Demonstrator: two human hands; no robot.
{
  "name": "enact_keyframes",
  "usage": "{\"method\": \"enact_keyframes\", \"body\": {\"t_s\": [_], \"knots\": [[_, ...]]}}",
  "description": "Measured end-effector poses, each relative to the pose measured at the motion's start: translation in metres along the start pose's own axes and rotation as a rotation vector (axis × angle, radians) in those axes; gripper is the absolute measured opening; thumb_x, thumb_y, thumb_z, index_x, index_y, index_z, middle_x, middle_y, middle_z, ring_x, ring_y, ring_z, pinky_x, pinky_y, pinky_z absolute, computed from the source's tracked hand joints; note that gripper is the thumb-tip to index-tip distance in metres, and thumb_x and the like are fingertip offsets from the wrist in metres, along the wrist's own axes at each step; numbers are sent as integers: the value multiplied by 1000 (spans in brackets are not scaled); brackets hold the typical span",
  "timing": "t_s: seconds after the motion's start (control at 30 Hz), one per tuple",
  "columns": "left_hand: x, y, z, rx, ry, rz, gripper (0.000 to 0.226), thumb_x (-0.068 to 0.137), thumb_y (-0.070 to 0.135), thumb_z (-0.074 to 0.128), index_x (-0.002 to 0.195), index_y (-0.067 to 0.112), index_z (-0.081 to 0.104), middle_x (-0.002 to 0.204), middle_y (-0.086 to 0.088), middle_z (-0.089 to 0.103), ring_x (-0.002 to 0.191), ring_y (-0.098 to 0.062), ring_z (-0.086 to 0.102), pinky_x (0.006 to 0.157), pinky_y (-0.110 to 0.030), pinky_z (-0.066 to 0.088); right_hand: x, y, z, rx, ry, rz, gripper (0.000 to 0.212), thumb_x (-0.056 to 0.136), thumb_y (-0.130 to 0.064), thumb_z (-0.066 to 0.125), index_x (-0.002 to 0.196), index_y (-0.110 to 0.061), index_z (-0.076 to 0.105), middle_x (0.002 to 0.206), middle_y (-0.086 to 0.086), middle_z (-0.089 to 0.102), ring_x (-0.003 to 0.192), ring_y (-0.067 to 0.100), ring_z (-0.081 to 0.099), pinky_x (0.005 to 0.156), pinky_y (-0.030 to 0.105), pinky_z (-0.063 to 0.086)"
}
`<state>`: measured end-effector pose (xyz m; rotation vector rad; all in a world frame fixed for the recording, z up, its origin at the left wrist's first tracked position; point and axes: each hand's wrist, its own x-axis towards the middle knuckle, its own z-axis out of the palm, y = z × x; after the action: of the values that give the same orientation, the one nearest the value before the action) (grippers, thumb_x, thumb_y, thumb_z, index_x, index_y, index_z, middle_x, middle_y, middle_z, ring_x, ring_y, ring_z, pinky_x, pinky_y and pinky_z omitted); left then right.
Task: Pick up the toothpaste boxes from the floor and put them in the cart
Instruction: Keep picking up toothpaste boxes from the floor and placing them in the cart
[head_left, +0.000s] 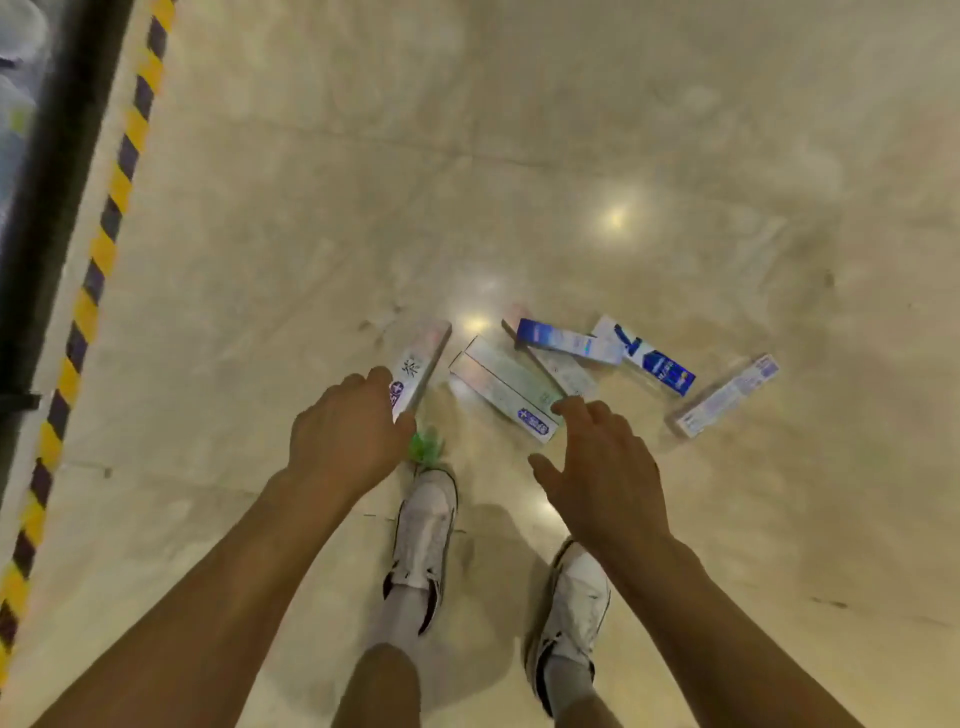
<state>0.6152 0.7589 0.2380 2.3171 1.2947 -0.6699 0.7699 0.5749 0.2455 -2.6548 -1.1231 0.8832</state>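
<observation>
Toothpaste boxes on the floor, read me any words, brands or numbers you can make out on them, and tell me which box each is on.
Nothing readable: all print is blurred.
Leftmost box: white marks on purple, unreadable.
Pale middle box: purple patch, unreadable.
Half-covered box: blurred.
Blue box: blurred.
White-and-blue box: blurred.
Rightmost box: too small.
Striped tape: no text.
</observation>
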Motion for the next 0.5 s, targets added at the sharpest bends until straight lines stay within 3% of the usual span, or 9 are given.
{"method": "enact_keyframes", "body": {"t_s": [0.13, 0.27, 0.4, 0.5], "knots": [[81, -29, 84, 7, -50, -18, 50, 95, 43, 56, 133, 13, 48, 120, -13, 57, 108, -33, 56, 75, -37, 41, 56, 20, 106, 33, -13, 58, 60, 89, -44, 70, 139, -23, 45, 134, 5, 54, 117, 28, 51, 90, 41, 46], [145, -47, 157, 25, -20, -50, 50, 89, 41, 59, 121, 5, 50, 112, -18, 53, 104, -38, 53, 75, -42, 43, 103, 35, 196, 4, 7, 39, 62, 84, -38, 74, 136, -16, 48, 127, 10, 55, 110, 33, 53, 89, 44, 48], [190, -54, 207, 9, 45, -69, 63, 82, 52, 54, 121, 3, 45, 115, -21, 52, 107, -42, 53, 82, -49, 45, 142, 48, 258, -35, 11, 70, 53, 82, -30, 72, 128, -14, 51, 120, 9, 55, 105, 32, 52, 82, 41, 43], [215, -58, 234, 31, 48, -70, 73, 81, 56, 69, 126, 5, 43, 121, -20, 52, 113, -41, 50, 84, -49, 44, 158, 57, 292, -104, 69, 81, 47, 76, -22, 74, 118, -13, 55, 111, 9, 54, 95, 30, 50, 73, 38, 40]]}}
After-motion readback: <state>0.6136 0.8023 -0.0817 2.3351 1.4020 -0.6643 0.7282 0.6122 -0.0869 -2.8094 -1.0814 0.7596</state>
